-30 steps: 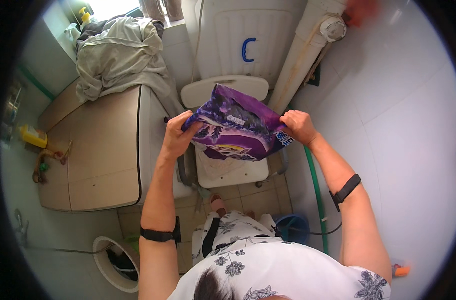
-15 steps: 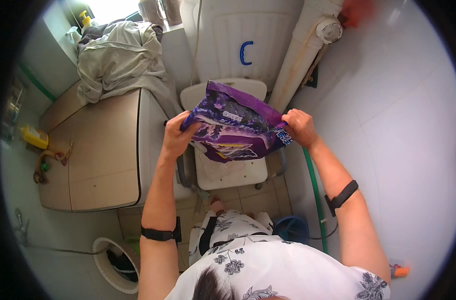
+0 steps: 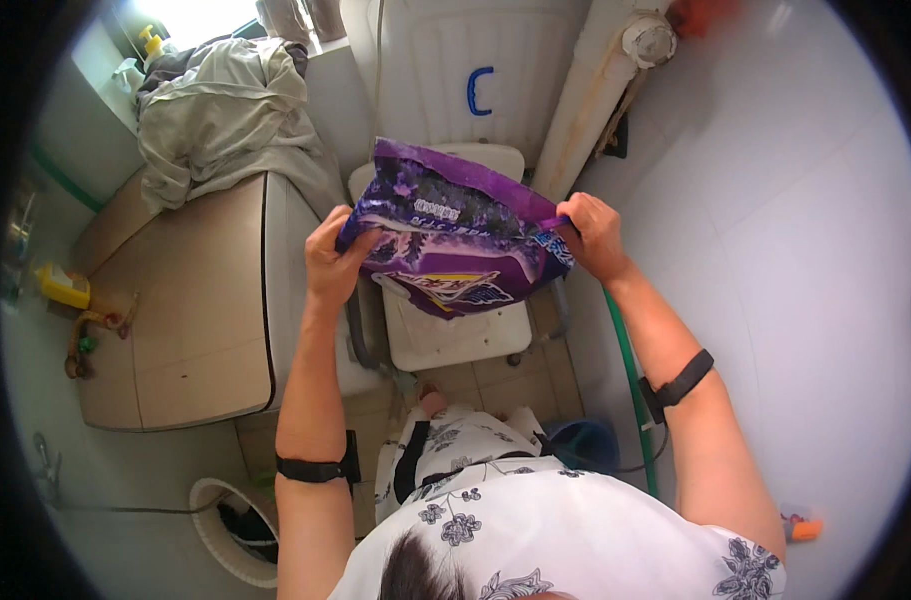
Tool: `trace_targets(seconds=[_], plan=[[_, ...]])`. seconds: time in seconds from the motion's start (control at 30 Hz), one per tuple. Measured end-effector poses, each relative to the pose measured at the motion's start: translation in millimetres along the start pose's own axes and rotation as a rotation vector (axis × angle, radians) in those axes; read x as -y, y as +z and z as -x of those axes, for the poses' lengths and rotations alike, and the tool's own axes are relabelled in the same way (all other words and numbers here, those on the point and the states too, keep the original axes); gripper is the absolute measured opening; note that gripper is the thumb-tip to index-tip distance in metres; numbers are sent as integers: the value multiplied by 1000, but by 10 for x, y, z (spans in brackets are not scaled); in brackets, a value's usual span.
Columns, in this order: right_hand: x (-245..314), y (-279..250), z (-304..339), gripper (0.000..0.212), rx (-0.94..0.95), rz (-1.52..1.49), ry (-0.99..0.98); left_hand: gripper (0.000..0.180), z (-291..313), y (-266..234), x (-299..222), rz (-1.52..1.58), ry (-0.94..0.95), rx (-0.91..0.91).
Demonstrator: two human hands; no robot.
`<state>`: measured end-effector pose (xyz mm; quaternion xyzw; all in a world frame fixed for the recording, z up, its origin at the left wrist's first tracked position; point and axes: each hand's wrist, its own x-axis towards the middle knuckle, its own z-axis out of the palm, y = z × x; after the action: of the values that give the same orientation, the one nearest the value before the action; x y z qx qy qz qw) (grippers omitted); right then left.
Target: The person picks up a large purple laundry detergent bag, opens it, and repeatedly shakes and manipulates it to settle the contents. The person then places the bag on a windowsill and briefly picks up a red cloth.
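Note:
A purple plastic packaging bag (image 3: 445, 245), printed with flowers and a yellow-and-white emblem, is stretched between my two hands. My left hand (image 3: 333, 258) grips its left edge, with the thumb on the near face. At the upper right corner, my right hand (image 3: 593, 238) is closed on the purple border strip. The bag's upper left corner stands up and its lower part sags. I cannot see inside the bag. Below and behind it is a white plastic seat (image 3: 460, 338) with a backrest.
To the left stands a tan-topped appliance (image 3: 200, 310) carrying a heap of grey cloth (image 3: 220, 120). A yellow bottle (image 3: 65, 287) is beside it. A white pipe (image 3: 600, 95) and a green hose (image 3: 627, 370) run along the right. A white basket (image 3: 205, 530) and a blue bucket (image 3: 583, 445) are low down.
My left hand has moved slightly left, and the bag's upper left corner has swung left and up. The bag's top is spread a little wider. Both hands keep their grip; the view has shifted slightly.

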<state>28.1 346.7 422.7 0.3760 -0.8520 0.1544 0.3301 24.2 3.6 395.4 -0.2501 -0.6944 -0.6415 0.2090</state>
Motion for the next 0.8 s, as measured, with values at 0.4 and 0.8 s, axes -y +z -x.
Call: trace_targets(seconds=[0.4,0.8], plan=[[31,-50,-66,59,197,-229,353,12,23,9,92,75,-65,55],[23,22,-25,22,173,-450,451,12,-13,24,133,34,-12,135]])
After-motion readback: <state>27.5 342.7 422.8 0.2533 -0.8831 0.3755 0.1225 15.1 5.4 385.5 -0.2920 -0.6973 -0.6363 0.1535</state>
